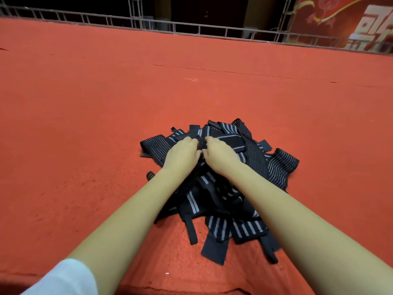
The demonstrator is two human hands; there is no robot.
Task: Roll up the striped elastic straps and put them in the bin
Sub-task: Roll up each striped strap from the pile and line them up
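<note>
under curled fingers [189, 142], striped straps [276, 167]

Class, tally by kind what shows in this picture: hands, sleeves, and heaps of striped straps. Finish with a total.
hands: 2 (left hand, right hand)
white sleeve: 1
pile of striped straps: 1 (the single straps are too tangled to count)
Total: 4
</note>
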